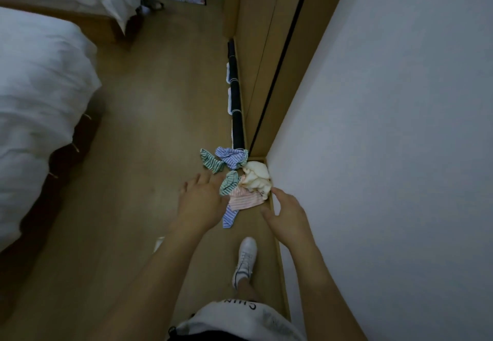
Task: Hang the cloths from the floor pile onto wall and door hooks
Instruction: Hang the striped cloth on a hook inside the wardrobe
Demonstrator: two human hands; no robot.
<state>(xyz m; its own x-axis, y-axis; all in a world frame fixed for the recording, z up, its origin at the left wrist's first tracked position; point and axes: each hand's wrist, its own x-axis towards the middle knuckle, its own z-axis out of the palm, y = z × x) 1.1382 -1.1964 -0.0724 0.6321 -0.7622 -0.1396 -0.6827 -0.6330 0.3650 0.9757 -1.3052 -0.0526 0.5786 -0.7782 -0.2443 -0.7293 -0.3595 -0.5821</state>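
Above cloth pile (240, 180): left hand (201, 203), right hand (285, 214) spread, empty

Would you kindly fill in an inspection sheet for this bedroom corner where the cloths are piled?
Surface: tan floor, bare around the pile.
Job's things: cloth pile on the floor against the white wall; striped green, blue and pink cloths, one cream cloth.
Clutter: black roll along the wardrobe base.
Grippers: left hand and right hand open, reaching, holding nothing.
Cables: nothing seen.
Surroundings: two white beds, wooden wardrobe, person's white shoe; no hooks seen.
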